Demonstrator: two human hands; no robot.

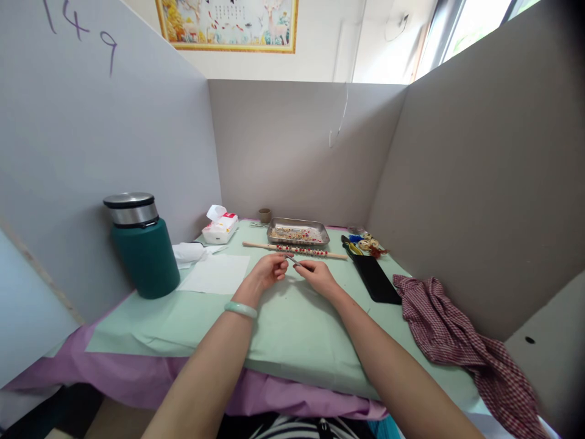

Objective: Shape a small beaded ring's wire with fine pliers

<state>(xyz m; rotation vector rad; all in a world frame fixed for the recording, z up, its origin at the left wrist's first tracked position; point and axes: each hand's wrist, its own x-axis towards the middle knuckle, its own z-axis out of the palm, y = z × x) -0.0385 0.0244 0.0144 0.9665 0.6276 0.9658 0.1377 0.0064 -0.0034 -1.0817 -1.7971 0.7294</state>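
Above the middle of the green-covered table, my left hand [271, 270] is closed in a pinch on something too small to make out. A jade-green bangle [241, 309] circles the left wrist. My right hand [317, 275] grips slim metal tweezers [294, 261], whose tip points at the left fingertips. Just beyond both hands lies a pale wooden stick [337, 255] with red and silvery beads wrapped along its middle. Behind the stick, a metal tray [327, 235] holds many small beads.
Left stand a green flask [145, 253], a tissue pack [221, 228] and white paper [214, 274]. A small cup [264, 215] sits at the back. Right lie a black flat case [375, 279], scissors [351, 246] and a checked cloth [448, 323]. Grey partitions [301, 146] enclose the table.
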